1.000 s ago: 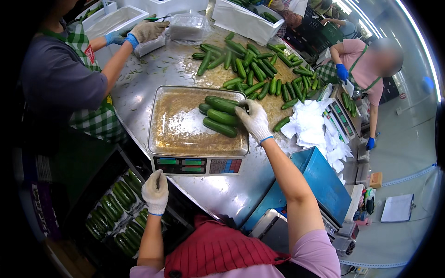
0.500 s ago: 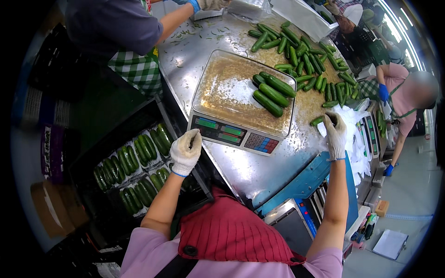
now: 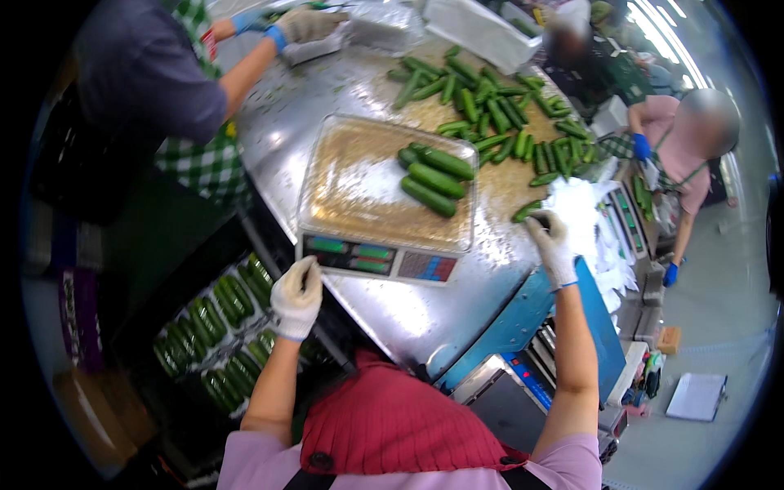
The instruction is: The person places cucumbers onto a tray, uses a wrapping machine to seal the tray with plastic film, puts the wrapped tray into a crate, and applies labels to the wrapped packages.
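Note:
My left hand (image 3: 296, 300), in a white knitted glove, is at the front left corner of the scale (image 3: 384, 216), fingers curled together with nothing visible in them. Several green cucumbers (image 3: 433, 180) lie on the scale's steel pan. My right hand (image 3: 551, 249), gloved the same way, is to the right of the scale. Its thumb and fingers are bent but apart, close by the end of a single cucumber (image 3: 526, 211) lying on the steel table (image 3: 400, 314). Whether the fingertips touch it cannot be made out.
A heap of cucumbers (image 3: 490, 110) covers the table's far side. White plastic bags (image 3: 581, 224) lie to the right, behind a blue-sided machine (image 3: 510, 327). A black crate (image 3: 196, 400) at left holds wrapped cucumber packs (image 3: 233, 300). Co-workers stand at far left (image 3: 147, 73) and right (image 3: 686, 155).
The view has shifted, so the scale and table appear further left. Both hands keep nearly the same places beside the scale and the single cucumber. The left co-worker's arms have moved slightly.

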Demonstrator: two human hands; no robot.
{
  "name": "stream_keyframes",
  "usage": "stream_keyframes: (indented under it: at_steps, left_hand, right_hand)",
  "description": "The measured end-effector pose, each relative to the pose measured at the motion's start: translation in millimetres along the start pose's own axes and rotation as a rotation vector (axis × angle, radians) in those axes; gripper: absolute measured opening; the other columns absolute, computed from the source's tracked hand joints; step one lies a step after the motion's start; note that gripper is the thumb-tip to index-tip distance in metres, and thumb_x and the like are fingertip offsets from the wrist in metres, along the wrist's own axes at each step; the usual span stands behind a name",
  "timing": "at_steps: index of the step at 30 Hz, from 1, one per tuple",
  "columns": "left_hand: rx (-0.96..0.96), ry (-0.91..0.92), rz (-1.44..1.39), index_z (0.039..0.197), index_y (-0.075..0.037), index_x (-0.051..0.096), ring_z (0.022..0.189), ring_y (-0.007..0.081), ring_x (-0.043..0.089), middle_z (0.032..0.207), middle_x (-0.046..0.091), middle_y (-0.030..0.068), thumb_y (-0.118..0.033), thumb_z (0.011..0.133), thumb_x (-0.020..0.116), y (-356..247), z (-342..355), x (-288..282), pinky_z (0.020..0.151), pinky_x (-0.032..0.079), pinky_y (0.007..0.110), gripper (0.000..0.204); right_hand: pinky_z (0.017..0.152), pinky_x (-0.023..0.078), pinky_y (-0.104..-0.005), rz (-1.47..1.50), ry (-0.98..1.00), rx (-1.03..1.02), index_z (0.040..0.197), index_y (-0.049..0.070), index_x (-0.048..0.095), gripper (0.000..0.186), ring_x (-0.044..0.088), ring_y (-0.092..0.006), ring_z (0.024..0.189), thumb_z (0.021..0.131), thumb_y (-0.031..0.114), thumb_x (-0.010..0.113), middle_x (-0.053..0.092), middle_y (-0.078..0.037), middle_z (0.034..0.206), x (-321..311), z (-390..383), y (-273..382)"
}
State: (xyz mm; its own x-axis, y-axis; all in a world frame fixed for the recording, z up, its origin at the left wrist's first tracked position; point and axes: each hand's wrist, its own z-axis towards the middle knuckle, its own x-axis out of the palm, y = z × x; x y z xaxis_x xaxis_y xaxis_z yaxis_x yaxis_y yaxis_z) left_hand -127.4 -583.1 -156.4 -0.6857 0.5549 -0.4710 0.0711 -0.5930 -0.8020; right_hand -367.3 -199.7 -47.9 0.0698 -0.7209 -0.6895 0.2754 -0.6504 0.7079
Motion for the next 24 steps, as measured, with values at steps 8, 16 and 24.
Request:
stream_keyframes:
  at_steps: [8, 16, 24]
  left_hand:
    - [-0.107, 0.03, -0.014, 0.097, 0.001, 0.069, 0.075, 0.0293, 0.07, 0.087, 0.071, 0.0157, -0.005, 0.087, 0.066, 14.9, -6.6, 5.8, 0.07, 0.054, 0.033, 0.012]
    - [-0.126, 0.079, 0.008, 0.097, 0.002, 0.068, 0.075, 0.028, 0.07, 0.086, 0.071, 0.0164, -0.004, 0.087, 0.066, 15.4, -5.7, 7.4, 0.071, 0.055, 0.034, 0.012]
    - [-0.092, 0.067, 0.12, 0.094, 0.001, 0.069, 0.07, 0.0298, 0.068, 0.084, 0.07, 0.0168, -0.004, 0.085, 0.068, 4.0, -1.8, 6.9, 0.066, 0.054, 0.035, 0.011]
  right_hand:
    - [0.075, 0.052, -0.036, -0.179, 0.039, 0.003, 0.097, -0.001, 0.067, 0.023, 0.068, -0.0273, 0.083, 0.085, 0.019, 0.068, 0.069, -0.017, 0.089, -3.0, 12.4, 21.1]
    - [0.078, 0.052, -0.039, -0.184, 0.155, 0.119, 0.097, 0.0, 0.067, 0.027, 0.067, -0.0326, 0.088, 0.085, 0.025, 0.063, 0.068, -0.019, 0.095, -9.4, 39.5, -10.6]
    - [0.077, 0.051, -0.0451, -0.284, 0.194, 0.106, 0.092, 0.001, 0.068, 0.027, 0.066, -0.0379, 0.085, 0.084, 0.026, 0.06, 0.068, -0.022, 0.089, 28.1, 102.7, -40.5]
